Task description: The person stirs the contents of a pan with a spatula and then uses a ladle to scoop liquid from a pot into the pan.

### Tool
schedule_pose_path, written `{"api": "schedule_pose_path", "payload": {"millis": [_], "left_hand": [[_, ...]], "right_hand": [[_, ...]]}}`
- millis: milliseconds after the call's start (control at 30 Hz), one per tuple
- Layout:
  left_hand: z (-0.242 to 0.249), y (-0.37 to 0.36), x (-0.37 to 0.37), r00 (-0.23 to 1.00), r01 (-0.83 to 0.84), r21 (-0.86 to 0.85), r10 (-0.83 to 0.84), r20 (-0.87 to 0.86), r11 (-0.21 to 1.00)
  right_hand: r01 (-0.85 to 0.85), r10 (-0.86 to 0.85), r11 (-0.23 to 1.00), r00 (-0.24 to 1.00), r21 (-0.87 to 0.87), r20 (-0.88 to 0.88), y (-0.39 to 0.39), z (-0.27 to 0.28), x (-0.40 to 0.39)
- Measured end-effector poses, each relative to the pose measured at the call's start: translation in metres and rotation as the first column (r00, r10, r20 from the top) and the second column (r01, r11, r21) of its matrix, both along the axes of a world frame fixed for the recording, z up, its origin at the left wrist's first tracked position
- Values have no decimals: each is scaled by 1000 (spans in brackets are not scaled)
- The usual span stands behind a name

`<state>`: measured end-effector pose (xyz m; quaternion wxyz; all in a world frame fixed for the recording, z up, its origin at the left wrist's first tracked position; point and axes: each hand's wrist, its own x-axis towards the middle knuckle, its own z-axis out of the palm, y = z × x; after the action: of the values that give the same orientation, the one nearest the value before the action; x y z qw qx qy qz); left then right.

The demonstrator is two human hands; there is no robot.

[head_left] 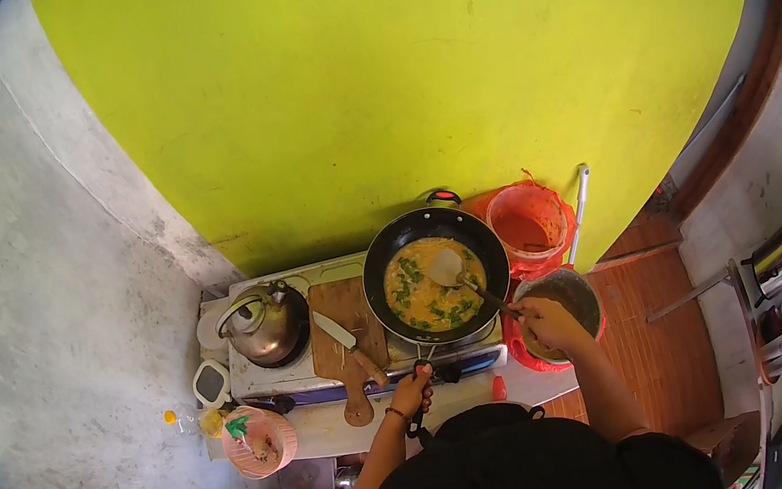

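Observation:
A black wok (379, 287) sits on the right side of the stove, holding a yellow-orange mixture (411, 307) with green leaves. My left hand (410, 391) is closed around the wok's black handle, which points toward me. In my right hand (547, 324) is the dark handle of a spatula (445, 267); its pale head rests in the mixture near the middle of the wok. Left of the wok, a wooden cutting board (332, 359) lies on the stove with a knife (335, 331) on it.
A metal kettle (263, 336) stands on the left burner. Right of the wok are a red-lined bucket (531, 221) and a pot of murky liquid (575, 293). A pink basket (261, 441) is at the lower left. Shelves with a metal cooker (780, 265) stand at the far right.

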<state>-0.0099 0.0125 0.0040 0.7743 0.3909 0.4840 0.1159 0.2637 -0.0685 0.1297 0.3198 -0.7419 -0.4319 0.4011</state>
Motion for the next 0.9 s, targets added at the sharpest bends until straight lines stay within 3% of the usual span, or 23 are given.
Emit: {"api": "schedule_pose_path", "payload": {"millis": [67, 167, 267, 567, 667, 767, 867, 900], "left_hand": [[-1, 0, -1, 1000, 3, -4, -3, 11, 1000], [1, -1, 1, 1000, -11, 12, 11, -17, 1000], [3, -1, 1, 1000, 3, 1, -3, -15, 1000], [1, 1, -1, 1000, 26, -14, -26, 2, 1000], [2, 0, 0, 1000, 22, -3, -22, 5, 1000], [3, 0, 0, 1000, 16, -15, -16, -5, 1000], [4, -1, 1, 1000, -2, -1, 2, -30, 1000], [3, -1, 1, 1000, -5, -6, 5, -24, 1000]], "right_hand": [[24, -51, 990, 980, -139, -193, 4, 5, -2], [-42, 34, 995, 995, -87, -92, 13, -27, 4], [-59, 65, 993, 996, -98, 56, 17, -15, -8], [-64, 57, 971, 998, -229, -38, 22, 7, -9], [-23, 11, 987, 997, -160, -78, 15, 15, -9], [-104, 117, 992, 975, -77, 187, 9, 10, 2], [-128, 110, 992, 886, 10, 450, 3, 2, 12], [-80, 84, 996, 891, -27, 446, 2, 14, 8]]}}
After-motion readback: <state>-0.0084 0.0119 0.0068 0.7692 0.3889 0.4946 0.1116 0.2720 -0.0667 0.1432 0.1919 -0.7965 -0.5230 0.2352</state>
